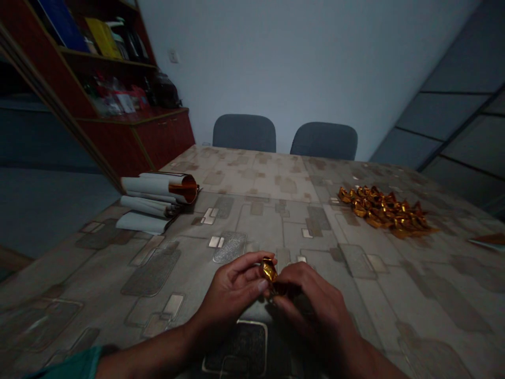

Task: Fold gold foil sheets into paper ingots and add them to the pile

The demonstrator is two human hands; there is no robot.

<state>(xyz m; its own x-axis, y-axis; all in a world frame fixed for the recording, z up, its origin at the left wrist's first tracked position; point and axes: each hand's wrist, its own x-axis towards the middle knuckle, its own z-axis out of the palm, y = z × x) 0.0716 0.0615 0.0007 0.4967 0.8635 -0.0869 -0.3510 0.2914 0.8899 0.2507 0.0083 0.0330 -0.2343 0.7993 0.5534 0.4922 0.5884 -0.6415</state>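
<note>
Between my two hands, low in the middle of the head view, is a small piece of folded gold foil paper (269,269). My left hand (235,283) grips its left side, with the thumb in front and the fingers behind. My right hand (315,300) is closed on its right side, and its fingers partly cover the paper. To the right on the table lies a group of several folded gold foil pieces (384,208), set close together in rows. Rolled and folded sheets (158,192), white outside and gold inside, lie on the left.
A patterned cloth covers the table (268,221). Two grey chairs (244,131) stand at its far edge against the wall. A red-brown cabinet (158,142) with filled shelves is at the back left. A flat sheet (489,240) lies near the right edge.
</note>
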